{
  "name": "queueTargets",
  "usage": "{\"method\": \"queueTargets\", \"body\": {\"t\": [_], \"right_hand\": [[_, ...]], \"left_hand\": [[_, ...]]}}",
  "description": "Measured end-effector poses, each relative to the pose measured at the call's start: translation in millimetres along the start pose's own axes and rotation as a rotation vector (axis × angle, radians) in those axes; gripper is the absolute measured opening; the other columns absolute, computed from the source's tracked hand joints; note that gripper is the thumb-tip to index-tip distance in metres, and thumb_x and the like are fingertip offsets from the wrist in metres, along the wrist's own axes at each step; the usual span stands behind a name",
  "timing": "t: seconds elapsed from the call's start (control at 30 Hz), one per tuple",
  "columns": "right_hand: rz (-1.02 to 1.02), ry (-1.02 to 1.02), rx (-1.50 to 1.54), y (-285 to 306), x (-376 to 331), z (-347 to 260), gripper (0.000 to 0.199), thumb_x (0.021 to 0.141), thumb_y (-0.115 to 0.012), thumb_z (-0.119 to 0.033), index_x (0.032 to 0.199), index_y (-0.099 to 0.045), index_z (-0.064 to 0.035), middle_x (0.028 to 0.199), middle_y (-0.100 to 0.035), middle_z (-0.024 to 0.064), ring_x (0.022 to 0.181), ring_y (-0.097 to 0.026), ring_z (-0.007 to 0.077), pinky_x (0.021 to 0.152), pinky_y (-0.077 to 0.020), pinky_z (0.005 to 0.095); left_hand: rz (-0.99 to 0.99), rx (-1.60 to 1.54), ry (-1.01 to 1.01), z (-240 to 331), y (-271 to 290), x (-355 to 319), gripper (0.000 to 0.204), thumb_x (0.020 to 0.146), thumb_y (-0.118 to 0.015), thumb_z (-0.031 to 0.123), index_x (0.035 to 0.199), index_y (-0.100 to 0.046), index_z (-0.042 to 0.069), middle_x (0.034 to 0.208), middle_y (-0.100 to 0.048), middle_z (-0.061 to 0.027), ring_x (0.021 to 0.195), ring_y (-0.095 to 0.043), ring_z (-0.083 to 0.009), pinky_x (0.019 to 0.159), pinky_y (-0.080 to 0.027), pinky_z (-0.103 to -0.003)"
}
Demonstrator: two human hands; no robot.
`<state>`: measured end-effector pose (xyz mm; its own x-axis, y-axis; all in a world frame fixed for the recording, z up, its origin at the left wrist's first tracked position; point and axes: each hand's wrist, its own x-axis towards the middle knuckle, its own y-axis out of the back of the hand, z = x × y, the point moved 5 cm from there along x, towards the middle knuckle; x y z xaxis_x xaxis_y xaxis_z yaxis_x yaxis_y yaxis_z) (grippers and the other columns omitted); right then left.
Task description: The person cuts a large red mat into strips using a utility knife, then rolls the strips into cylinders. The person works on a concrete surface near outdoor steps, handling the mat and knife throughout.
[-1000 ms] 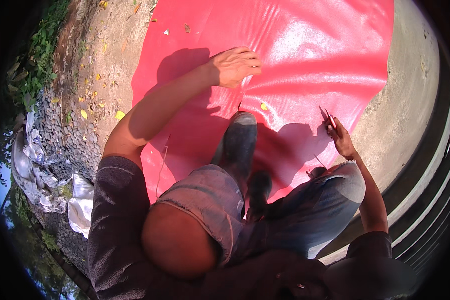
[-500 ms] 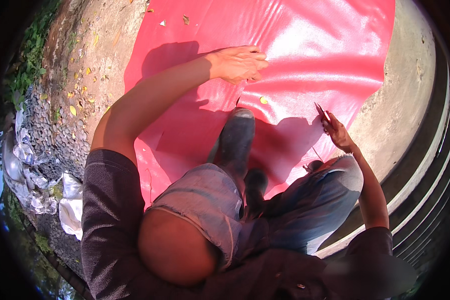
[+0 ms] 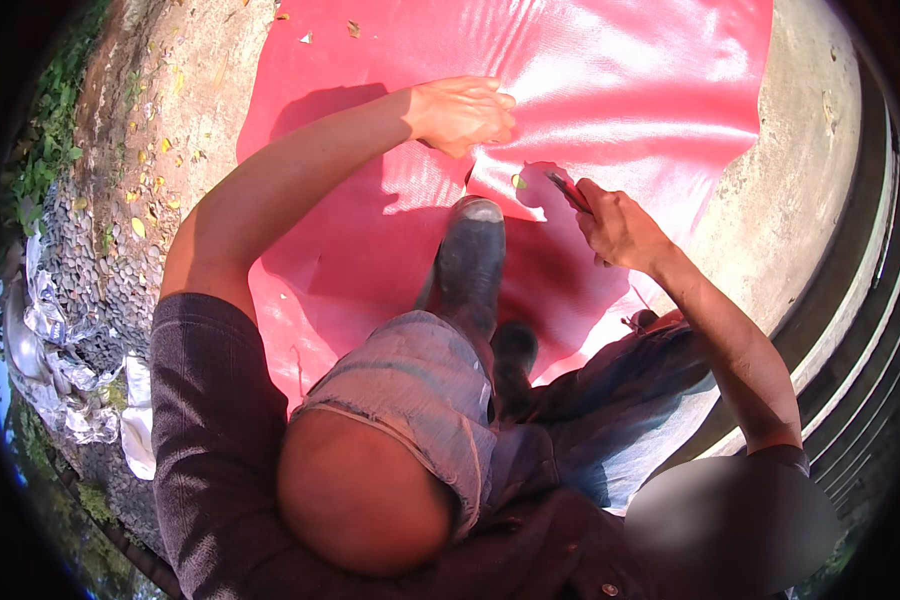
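A wide red plastic sheet [image 3: 610,60] is spread over the ground, glossy and wrinkled in the sun. My left hand [image 3: 460,115] is on its middle, fingers curled down and closed on the material, which puckers beside them; the fingertips are partly hidden. Just below, a short dark gap shows in the sheet near the toe of a dark boot [image 3: 470,245]. In my right hand [image 3: 620,225] is a slim pointed tool [image 3: 568,190] with a dark tip, gripped low over the sheet and angled toward my left hand. Its exact kind is unclear.
A small yellow-green leaf [image 3: 518,181] lies between my hands. Concrete ground [image 3: 800,130] borders the sheet, with dark ledges [image 3: 850,370] at the right. Grey pebbles [image 3: 105,265] and crumpled clear plastic [image 3: 55,330] lie at the left. My bent knees are close below.
My right hand has swung from beside my right knee up and left over the sheet, carrying the pointed tool. My left hand has shifted slightly up and left, its fingers more curled.
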<state>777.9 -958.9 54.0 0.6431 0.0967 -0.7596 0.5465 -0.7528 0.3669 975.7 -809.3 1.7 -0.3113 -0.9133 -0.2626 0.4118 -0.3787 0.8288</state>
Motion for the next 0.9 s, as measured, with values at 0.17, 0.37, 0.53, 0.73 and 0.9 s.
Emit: {"method": "queueTargets", "body": {"t": [0.17,0.37,0.53,0.73,0.9], "right_hand": [[0.150,-0.209,0.334,-44.9,27.3,-64.9,0.028,0.106,-0.049,-0.020,0.118,-0.053,0.0052,0.087,-0.070,0.0321,0.072,-0.074,0.0461,0.082,-0.0625,0.0504],[0.272,-0.280,0.676,-73.8,49.1,-79.6,0.023,0.105,-0.047,-0.011,0.116,-0.046,0.0092,0.082,-0.068,0.0273,0.060,-0.074,0.0333,0.051,-0.0605,0.0423],[0.290,-0.249,0.705,-71.7,57.0,-78.7,0.020,0.105,-0.044,-0.010,0.117,-0.045,0.0054,0.079,-0.064,0.0185,0.055,-0.069,0.0258,0.043,-0.0544,0.0384],[0.270,-0.227,0.767,-67.2,60.3,-85.4,0.022,0.105,-0.044,-0.012,0.118,-0.045,0.0043,0.081,-0.064,0.0181,0.055,-0.069,0.0256,0.041,-0.0535,0.0372],[0.232,-0.255,0.699,-64.0,62.8,-87.7,0.024,0.105,-0.043,-0.013,0.120,-0.045,0.0055,0.082,-0.065,0.0208,0.056,-0.071,0.0279,0.040,-0.0531,0.0379]], "left_hand": [[-0.075,-0.020,0.100,-2.4,-2.1,7.0,0.029,0.086,-0.064,0.012,0.113,-0.075,0.008,0.129,-0.070,-0.0076,0.136,-0.058,-0.0294,0.121,-0.039,-0.052],[0.032,-0.057,0.118,-8.4,3.9,13.6,0.006,0.083,-0.065,0.008,0.086,-0.066,0.004,0.093,-0.072,-0.0100,0.103,-0.068,-0.0349,0.087,-0.053,-0.049],[0.026,-0.072,0.145,-14.0,-3.2,10.6,0.008,0.079,-0.067,0.003,0.088,-0.068,0.003,0.091,-0.072,-0.0118,0.103,-0.068,-0.0350,0.083,-0.055,-0.049],[0.112,-0.102,0.104,-12.6,-0.9,7.6,0.013,0.079,-0.067,0.000,0.091,-0.069,0.005,0.094,-0.072,-0.0107,0.103,-0.069,-0.0352,0.083,-0.055,-0.048],[0.134,-0.125,0.070,-8.6,4.5,3.7,0.016,0.079,-0.066,-0.001,0.094,-0.067,0.005,0.098,-0.071,-0.0105,0.103,-0.068,-0.0359,0.082,-0.055,-0.049]]}}
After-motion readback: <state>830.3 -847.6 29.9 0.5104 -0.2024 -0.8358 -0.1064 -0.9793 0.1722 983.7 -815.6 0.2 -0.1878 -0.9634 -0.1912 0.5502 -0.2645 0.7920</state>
